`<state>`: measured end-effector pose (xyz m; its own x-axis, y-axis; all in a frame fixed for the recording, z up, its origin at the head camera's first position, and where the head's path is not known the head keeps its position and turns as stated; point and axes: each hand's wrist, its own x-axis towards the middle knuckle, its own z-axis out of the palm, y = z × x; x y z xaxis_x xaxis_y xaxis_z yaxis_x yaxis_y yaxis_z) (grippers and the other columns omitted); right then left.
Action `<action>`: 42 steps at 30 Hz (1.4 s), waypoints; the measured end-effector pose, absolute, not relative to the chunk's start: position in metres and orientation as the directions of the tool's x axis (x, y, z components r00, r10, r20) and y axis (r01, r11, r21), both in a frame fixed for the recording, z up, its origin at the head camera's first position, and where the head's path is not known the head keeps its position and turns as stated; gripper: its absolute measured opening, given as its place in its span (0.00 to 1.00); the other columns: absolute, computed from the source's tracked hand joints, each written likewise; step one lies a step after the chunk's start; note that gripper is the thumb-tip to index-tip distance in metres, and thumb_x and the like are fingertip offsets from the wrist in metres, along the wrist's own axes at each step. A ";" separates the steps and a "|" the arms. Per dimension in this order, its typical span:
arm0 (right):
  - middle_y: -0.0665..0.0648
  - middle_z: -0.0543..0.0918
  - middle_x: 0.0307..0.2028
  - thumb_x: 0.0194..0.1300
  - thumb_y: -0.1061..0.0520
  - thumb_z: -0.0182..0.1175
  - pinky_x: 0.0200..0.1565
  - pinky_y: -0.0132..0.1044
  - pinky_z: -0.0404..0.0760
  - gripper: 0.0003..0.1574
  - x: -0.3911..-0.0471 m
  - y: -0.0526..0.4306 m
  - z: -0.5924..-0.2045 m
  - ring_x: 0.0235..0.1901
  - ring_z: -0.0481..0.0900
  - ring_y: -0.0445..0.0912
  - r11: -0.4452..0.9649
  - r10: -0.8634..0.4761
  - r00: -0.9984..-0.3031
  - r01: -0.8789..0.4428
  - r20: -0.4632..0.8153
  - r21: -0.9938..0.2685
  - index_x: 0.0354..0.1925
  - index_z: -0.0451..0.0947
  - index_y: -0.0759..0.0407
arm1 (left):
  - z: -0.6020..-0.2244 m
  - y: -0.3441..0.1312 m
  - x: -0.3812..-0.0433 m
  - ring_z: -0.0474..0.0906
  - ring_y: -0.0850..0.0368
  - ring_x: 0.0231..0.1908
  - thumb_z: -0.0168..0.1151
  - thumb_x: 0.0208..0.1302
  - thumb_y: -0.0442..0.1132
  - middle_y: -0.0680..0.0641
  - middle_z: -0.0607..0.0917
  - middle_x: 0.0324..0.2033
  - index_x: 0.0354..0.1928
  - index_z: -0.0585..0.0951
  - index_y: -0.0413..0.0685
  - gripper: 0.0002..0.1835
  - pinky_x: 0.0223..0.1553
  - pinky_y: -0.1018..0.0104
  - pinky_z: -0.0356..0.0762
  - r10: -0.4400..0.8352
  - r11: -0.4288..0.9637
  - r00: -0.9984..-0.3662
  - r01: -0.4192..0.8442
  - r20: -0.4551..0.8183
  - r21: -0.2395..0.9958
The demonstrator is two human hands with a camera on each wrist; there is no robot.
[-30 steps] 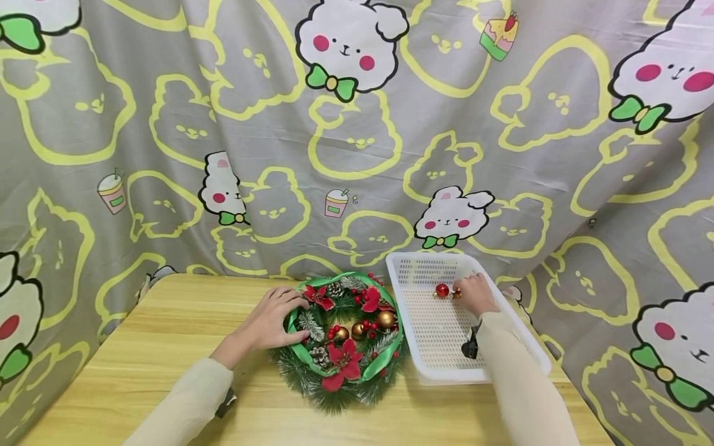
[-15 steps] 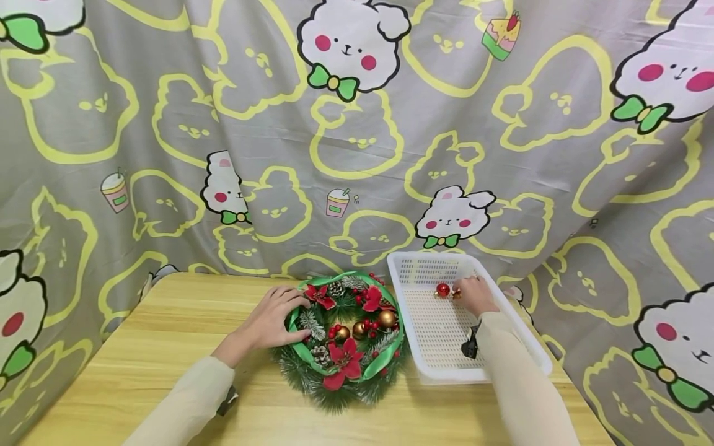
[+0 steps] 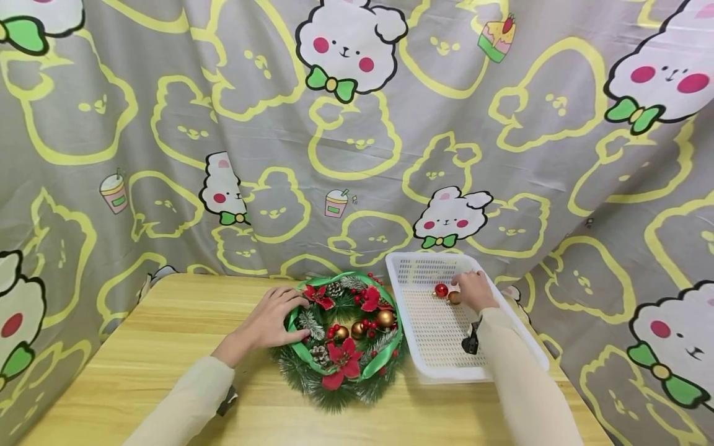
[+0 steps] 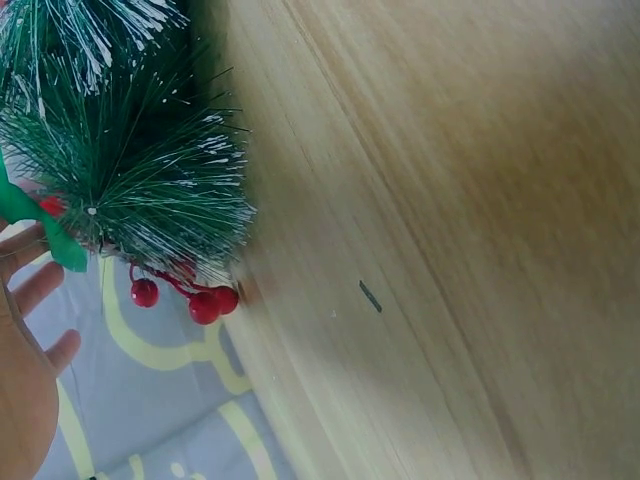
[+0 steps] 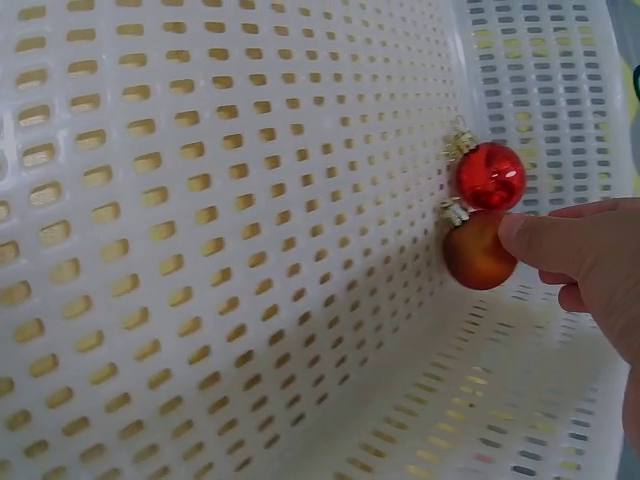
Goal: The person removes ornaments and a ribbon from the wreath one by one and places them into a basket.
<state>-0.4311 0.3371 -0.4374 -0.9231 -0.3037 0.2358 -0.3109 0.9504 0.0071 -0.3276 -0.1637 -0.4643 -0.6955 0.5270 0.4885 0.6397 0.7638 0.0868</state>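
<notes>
My left hand [image 3: 274, 318] rests on the left side of a Christmas wreath [image 3: 334, 390], thumb and fingers spread over its green ribbon. In the left wrist view, fairly straight fingers [image 4: 40, 285] reach the ribbon beside pine needles and red berries. Inside a white plastic basket [image 3: 424, 373], my right hand [image 3: 476, 290] is at a matte gold bauble [image 3: 454, 298]. The right wrist view shows its thumb overlapping the edge of the gold bauble [image 5: 478, 252]; the other fingers sit behind and do not wrap it. A shiny red bauble [image 5: 490, 176] lies beside it.
The wreath bears red poinsettias [image 3: 344, 358], pinecones and gold balls [image 3: 385, 319]. Its right side lies close to the basket's left wall. Both stand on a wooden table [image 3: 167, 334], with a patterned curtain [image 3: 268, 142] hanging behind.
The fingers of my right hand have shifted slightly up and back, leaving more of the gold bauble visible. My left hand and the wreath have stayed in place.
</notes>
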 end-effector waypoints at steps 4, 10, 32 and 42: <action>0.61 0.86 0.36 0.49 0.56 0.71 0.49 0.61 0.67 0.18 -0.430 0.334 -0.427 0.37 0.80 0.56 0.952 -0.302 -0.924 -0.307 0.233 0.018 0.40 0.83 0.62 | -0.464 -0.163 -0.327 0.69 0.52 0.54 0.59 0.50 0.69 0.55 0.78 0.49 0.46 0.78 0.61 0.28 0.59 0.48 0.62 0.526 0.763 -0.696 0.640 0.489 0.089; 0.60 0.86 0.39 0.52 0.56 0.70 0.51 0.61 0.66 0.18 -0.433 0.324 -0.407 0.40 0.80 0.55 0.937 -0.325 -0.902 -0.348 0.283 -0.033 0.43 0.83 0.60 | -0.464 -0.163 -0.326 0.69 0.51 0.54 0.59 0.49 0.70 0.54 0.79 0.49 0.46 0.79 0.60 0.29 0.60 0.48 0.62 0.523 0.766 -0.699 0.636 0.488 0.089; 0.53 0.86 0.41 0.54 0.52 0.69 0.50 0.46 0.75 0.17 -0.384 0.219 -0.344 0.45 0.79 0.48 0.597 -0.611 -0.669 -0.741 0.424 -0.309 0.43 0.83 0.54 | -0.464 -0.164 -0.326 0.68 0.50 0.57 0.58 0.50 0.70 0.52 0.78 0.51 0.48 0.78 0.60 0.30 0.62 0.47 0.59 0.515 0.768 -0.720 0.629 0.465 0.123; 0.51 0.84 0.45 0.54 0.49 0.68 0.51 0.52 0.68 0.18 -0.354 0.191 -0.354 0.49 0.74 0.48 0.585 -0.771 -0.593 -0.804 0.232 -0.109 0.45 0.83 0.49 | -0.465 -0.164 -0.327 0.68 0.50 0.57 0.57 0.50 0.71 0.52 0.78 0.51 0.49 0.78 0.61 0.30 0.61 0.47 0.60 0.517 0.767 -0.718 0.630 0.467 0.120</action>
